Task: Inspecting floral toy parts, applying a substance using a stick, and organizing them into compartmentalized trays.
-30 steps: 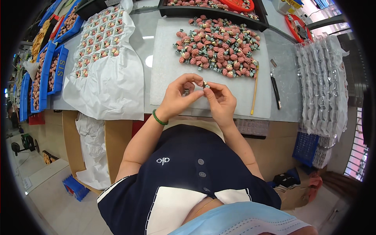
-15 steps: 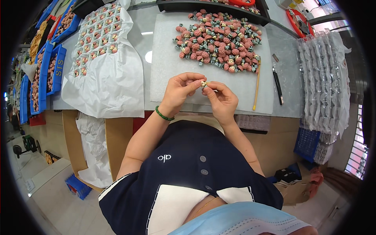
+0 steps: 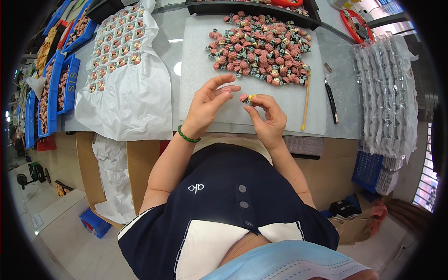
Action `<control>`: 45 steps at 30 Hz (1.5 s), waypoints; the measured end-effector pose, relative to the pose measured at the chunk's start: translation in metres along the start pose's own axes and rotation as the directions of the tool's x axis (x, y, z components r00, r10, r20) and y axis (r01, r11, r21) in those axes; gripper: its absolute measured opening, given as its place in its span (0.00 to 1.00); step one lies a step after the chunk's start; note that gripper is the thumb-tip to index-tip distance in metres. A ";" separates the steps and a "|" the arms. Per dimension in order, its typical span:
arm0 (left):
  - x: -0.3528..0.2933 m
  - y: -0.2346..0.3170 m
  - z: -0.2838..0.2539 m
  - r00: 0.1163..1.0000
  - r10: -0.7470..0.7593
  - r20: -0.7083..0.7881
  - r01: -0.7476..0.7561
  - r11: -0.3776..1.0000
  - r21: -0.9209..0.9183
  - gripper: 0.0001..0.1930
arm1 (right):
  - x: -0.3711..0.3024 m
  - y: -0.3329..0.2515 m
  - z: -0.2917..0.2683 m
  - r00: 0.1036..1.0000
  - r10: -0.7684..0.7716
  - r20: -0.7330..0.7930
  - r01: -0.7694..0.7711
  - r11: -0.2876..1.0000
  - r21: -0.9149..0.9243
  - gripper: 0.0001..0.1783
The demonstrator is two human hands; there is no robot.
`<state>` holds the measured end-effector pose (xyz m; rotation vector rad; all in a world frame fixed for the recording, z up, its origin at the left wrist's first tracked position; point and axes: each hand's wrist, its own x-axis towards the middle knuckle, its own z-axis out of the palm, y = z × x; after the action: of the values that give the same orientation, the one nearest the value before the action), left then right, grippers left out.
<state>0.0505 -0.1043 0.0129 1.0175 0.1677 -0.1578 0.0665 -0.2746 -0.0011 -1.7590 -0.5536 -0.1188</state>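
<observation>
Between the thumb and fingertips of my right hand [image 3: 267, 117] is a small figurine [image 3: 244, 98], its pink bumpy top pointing left. A bit of yellow shows at these fingertips; I cannot tell what it belongs to. My left hand [image 3: 204, 106], wearing a green bead bracelet, is just to the left and apart from the figurine. Its thumb and fingers close on a small pink piece [image 3: 226, 89], mostly covered. Both hands are over the white foam sheet [image 3: 198, 60]. Beyond them lies a heap of similar pink and grey figurines [image 3: 261, 49].
Left is a tray of figurines [image 3: 119, 46] in cells, partly under white paper [image 3: 128, 107]. Blue bins [image 3: 69, 84] stand farther left. A brush-like stick [image 3: 305, 105] and a black pen-shaped knife [image 3: 332, 102] lie right, before stacked clear trays [image 3: 385, 93]. A black tray [image 3: 252, 10] stands behind.
My hands have come apart; the left has moved slightly left and its fingers have lifted. The right hand keeps the figurine, now with its pink top turned left.
</observation>
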 end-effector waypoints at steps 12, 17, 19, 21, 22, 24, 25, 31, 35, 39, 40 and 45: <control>-0.002 -0.009 -0.003 0.982 0.185 -0.040 -0.177 0.972 0.152 0.13 | 0.000 -0.009 0.011 0.985 0.173 -0.006 -0.172 0.978 0.118 0.16; -0.009 -0.002 -0.009 0.982 0.190 -0.023 -0.181 0.961 0.209 0.13 | 0.010 -0.018 0.029 0.953 0.303 -0.019 -0.275 0.887 0.371 0.12; -0.015 0.004 -0.016 0.986 0.168 0.008 -0.158 0.903 0.399 0.17 | 0.013 -0.021 0.038 0.942 0.334 0.023 -0.309 0.838 0.450 0.12; -0.023 0.011 -0.018 0.965 0.260 0.040 -0.249 0.849 0.466 0.18 | 0.013 -0.020 0.047 0.902 0.432 -0.001 -0.377 0.788 0.487 0.11; -0.027 0.017 -0.022 0.938 0.333 0.095 -0.332 0.786 0.521 0.19 | 0.013 -0.022 0.054 0.875 0.484 0.015 -0.421 0.745 0.518 0.10; -0.037 0.028 -0.038 0.913 0.382 0.143 -0.375 0.649 0.662 0.20 | 0.012 -0.032 0.070 0.873 0.487 0.016 -0.429 0.752 0.501 0.09; -0.043 0.033 -0.046 0.908 0.394 0.143 -0.387 0.654 0.650 0.19 | 0.010 -0.035 0.078 0.894 0.449 0.017 -0.414 0.809 0.417 0.08; -0.075 0.100 -0.133 0.771 0.628 -0.105 -0.313 0.516 0.797 0.19 | 0.008 -0.068 0.113 0.918 0.393 0.043 -0.387 0.871 0.302 0.11; -0.084 0.155 -0.230 0.512 0.832 -0.212 0.075 0.203 0.976 0.18 | 0.007 -0.058 0.112 0.915 0.399 0.056 -0.397 0.867 0.302 0.10; -0.088 0.162 -0.287 0.571 0.752 -0.331 0.441 0.060 0.895 0.14 | 0.011 -0.052 0.107 0.911 0.403 0.088 -0.409 0.860 0.304 0.10; -0.081 0.157 -0.293 0.586 0.745 -0.320 0.420 0.058 0.906 0.14 | 0.010 -0.051 0.104 0.912 0.401 0.086 -0.407 0.863 0.299 0.10; -0.045 0.126 -0.290 0.663 0.714 -0.226 0.483 -0.177 0.858 0.09 | 0.011 -0.031 0.090 0.906 0.417 0.067 -0.418 0.859 0.296 0.09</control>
<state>0.0141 0.2106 -0.0223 2.8754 0.8233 0.5852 0.0439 -0.1819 0.0064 -1.5354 -0.1643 0.2616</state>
